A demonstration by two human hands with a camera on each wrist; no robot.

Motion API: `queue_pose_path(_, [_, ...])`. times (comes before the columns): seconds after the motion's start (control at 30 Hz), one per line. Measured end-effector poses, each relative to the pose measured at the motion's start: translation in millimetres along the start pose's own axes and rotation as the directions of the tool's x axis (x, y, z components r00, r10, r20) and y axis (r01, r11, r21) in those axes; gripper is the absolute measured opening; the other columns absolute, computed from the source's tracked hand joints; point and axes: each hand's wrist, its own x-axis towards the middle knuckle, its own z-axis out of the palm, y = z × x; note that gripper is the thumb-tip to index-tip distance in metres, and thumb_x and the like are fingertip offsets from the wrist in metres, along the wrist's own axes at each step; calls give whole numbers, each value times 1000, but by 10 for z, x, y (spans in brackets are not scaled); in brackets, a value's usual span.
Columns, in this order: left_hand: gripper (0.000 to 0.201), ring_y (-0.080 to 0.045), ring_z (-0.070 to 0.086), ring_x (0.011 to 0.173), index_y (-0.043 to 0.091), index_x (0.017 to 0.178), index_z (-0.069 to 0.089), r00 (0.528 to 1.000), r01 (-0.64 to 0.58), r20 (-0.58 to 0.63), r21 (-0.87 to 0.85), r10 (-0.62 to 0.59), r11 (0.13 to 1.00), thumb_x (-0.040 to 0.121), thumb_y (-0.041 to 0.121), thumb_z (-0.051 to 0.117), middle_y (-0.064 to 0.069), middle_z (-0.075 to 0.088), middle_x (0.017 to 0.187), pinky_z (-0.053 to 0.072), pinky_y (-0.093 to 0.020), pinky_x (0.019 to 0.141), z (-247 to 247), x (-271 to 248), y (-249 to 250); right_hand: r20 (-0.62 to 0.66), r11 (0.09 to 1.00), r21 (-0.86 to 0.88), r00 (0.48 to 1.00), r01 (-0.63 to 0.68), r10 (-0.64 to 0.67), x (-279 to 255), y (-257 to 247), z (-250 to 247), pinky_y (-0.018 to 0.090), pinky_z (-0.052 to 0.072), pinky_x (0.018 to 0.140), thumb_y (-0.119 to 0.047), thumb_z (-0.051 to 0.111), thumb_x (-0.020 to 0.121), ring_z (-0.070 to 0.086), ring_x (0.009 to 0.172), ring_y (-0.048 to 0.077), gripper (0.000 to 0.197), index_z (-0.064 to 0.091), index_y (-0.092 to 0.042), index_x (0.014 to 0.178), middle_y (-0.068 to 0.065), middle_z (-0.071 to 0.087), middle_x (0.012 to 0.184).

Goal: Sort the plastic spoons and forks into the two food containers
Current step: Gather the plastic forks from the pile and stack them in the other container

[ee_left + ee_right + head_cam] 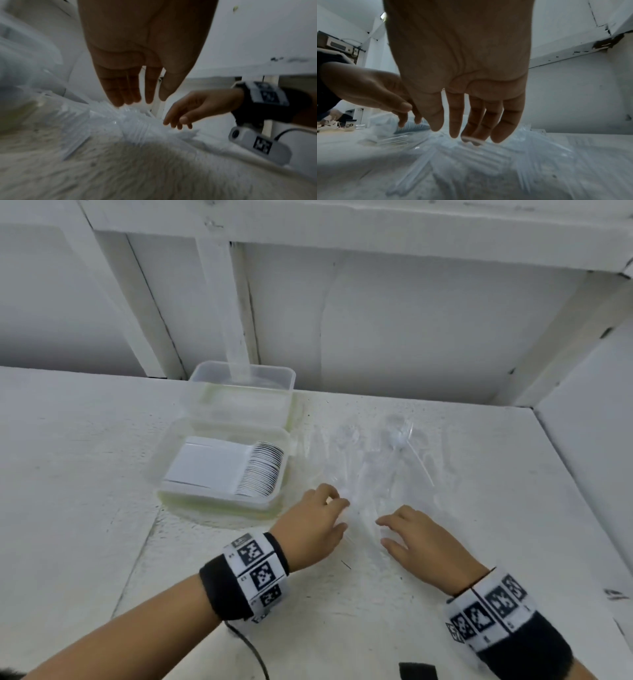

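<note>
Reaching into a loose pile of clear cutlery [363,474], both hands work low over a white table [85,474]. From the head view, the left hand [313,525] has its fingers curled at the pile's near left edge; whether they pinch a piece cannot be told, as the plastic is see-through and blurred. From its own wrist view, the fingers hang fairly straight, tips just above the pile. The right hand [416,537] sits just right of the left, fingers loosely extended and apart, tips touching or almost touching the pile, holding nothing visible.

Left of the left hand and a little ahead sits the near container [222,498], holding a neat nested stack of white utensils [239,470], likely spoons. Beyond it, touching or nearly so, is the far container [241,392], apparently empty.

To do this step well, it seems best to gather pieces of one kind with handles aligned, press them together between the two hands, and lift them as a bundle, since thin clear plastic is slippery and easily scatters.

The table is rough, painted white and speckled. A white wall [411,320] with wooden framing rises behind the containers, and a side panel closes in right of the right hand.
</note>
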Motion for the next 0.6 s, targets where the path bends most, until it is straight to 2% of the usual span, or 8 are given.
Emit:
queue_pose_path(0.1, [51,-28,40,120,10,144,28,997,82,-21,142,-80,986,99,31,37,-10,32,141,40,-35,93,88,106,25,-12,999,-32,1000,-14,13,-7,-11,48,24,41,89,-39,43,96,48,111,15,46,39,-24,139,-2,43,127])
queue_pose_path(0.2, [46,-27,42,118,8,138,35,990,127,39,199,-138,972,99,32,37,-9,38,136,42,-36,93,107,191,12,-22,999,-46,1000,-6,5,12,-40,78,25,43,88,-40,44,96,49,106,15,44,44,-22,136,-1,42,122])
queue_pose_path(0.3, [37,-27,49,110,7,128,46,985,148,69,138,-159,979,98,28,41,-9,45,127,43,-37,90,97,236,-21,-21,998,-59,1000,3,-4,15,-67,79,23,43,85,-41,47,94,48,105,15,40,51,-21,129,0,42,121])
queue_pose_path(0.47, [24,-26,57,94,7,116,51,980,183,71,66,-187,981,98,18,39,-9,53,115,47,-32,79,95,233,-34,-35,997,-76,999,13,-16,-9,-61,56,22,41,83,-36,46,96,48,105,14,32,54,-21,123,-2,42,122])
queue_pose_path(0.53, [28,-24,57,95,8,120,49,981,179,59,65,-183,982,98,21,38,-7,52,117,45,-31,76,104,212,-21,-82,997,-75,996,22,-28,-22,-46,55,23,41,83,-35,46,96,49,106,14,32,55,-21,124,-2,46,122])
queue_pose_path(0.6, [40,-23,56,99,11,130,42,982,175,60,65,-179,982,97,34,41,-5,47,122,45,-31,77,100,196,-4,-147,995,-89,987,46,-59,-45,-34,67,25,39,78,-36,50,94,53,103,18,34,57,-20,123,0,52,119])
